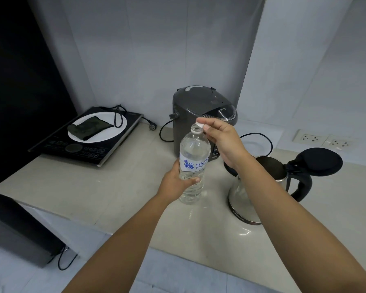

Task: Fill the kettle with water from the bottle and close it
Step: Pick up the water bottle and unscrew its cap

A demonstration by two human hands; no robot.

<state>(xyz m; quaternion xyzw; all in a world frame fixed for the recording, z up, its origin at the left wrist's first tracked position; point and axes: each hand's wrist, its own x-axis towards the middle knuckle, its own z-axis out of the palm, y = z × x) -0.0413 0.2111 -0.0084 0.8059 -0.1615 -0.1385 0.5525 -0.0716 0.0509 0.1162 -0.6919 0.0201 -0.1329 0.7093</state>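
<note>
Bottle (193, 163) upright, uncapped, wrapped by left hand (175, 182), just left of the open kettle (262, 182), right hand (222, 140) above it pinching cap (199, 124).

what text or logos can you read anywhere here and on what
"SINGHA" over "WATER", both cut off at the label's edge, beside a blue lion logo: bottle label.
Brand on the kettle base band: too blurred to read.
Markings on the dispenser panel: too small to read.
Icons on the cooktop control strip: too blurred to read.
</note>
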